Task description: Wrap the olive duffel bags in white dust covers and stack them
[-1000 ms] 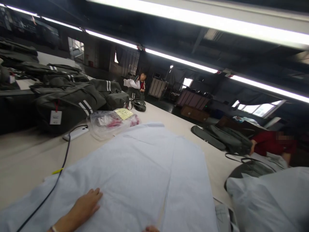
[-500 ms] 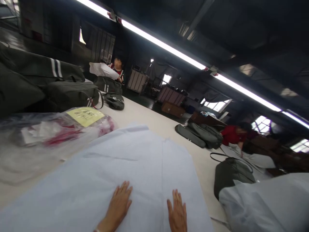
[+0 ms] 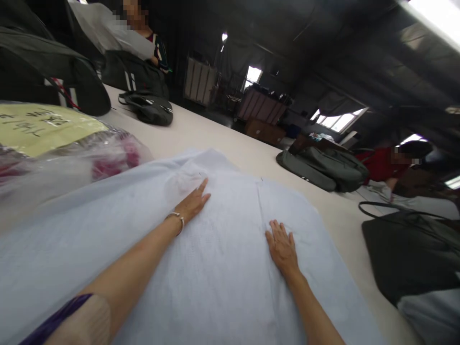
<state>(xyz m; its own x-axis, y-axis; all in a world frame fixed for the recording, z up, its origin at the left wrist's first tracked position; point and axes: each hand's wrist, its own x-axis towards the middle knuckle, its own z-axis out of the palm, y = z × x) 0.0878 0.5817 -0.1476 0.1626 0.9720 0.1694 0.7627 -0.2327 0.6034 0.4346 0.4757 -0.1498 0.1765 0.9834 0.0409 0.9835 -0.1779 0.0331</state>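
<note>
A large pale blue-white sheet (image 3: 230, 268), apparently thin fabric, lies spread over the table in front of me, with a crease running lengthwise right of its middle. My left hand (image 3: 192, 201) rests on it near the far end, fingers stretched toward the rumpled far edge; a bracelet circles that wrist. Flat on the sheet farther right, just beside the crease, is my right hand (image 3: 282, 244) with its fingers spread. Neither hand grips anything that I can see.
The cream tabletop (image 3: 201, 136) runs beyond the sheet. Clear plastic packaging with a yellow label (image 3: 46, 127) lies left. Dark green bags stand at left (image 3: 140, 105), far right (image 3: 319, 167) and near right (image 3: 413, 249). A person (image 3: 158, 52) holds a white sheet; another (image 3: 381, 165) leans over at right.
Both my hands have slid forward over the sheet toward its far end, and more of both forearms shows. The view has moved closer to the far edge.
</note>
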